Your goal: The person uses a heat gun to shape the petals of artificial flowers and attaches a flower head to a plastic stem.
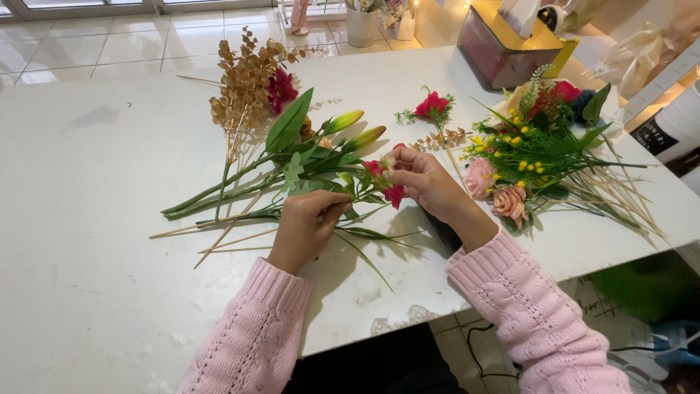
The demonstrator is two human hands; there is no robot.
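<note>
At the centre of the frame the person works on a small red-flowered stem (pixel 386 182), held between both hands just above the white bench (pixel 95 241). The left hand (pixel 306 228) is closed around the lower green stalks, pinning them low near the bench so the sprig does not turn. The right hand (pixel 423 179) is curled with its fingertips pinched on the red blossoms at the top, as if steadying or adjusting a bloom; whether it grips a petal or a thin stalk is hard to tell from here.

Behind the hands, toward the upper left of centre, lies a loose bunch of lily buds (pixel 350 128) with long green leaves, their stems fanned out toward the left. Beside them sits a spray of dried golden-brown leaves (pixel 244 80) with a dark red flower (pixel 281 89) tucked against it. A single red bloom (pixel 432 104) lies apart at upper centre.

At right of centre, a fuller pile holds pink roses (pixel 496 190), yellow-budded greenery (pixel 521 149) and pale straw-like stalks (pixel 620 193), all laid within reach of the right hand. A maroon box with a yellow top (pixel 503 47) stands at the upper right edge of the bench.
</note>
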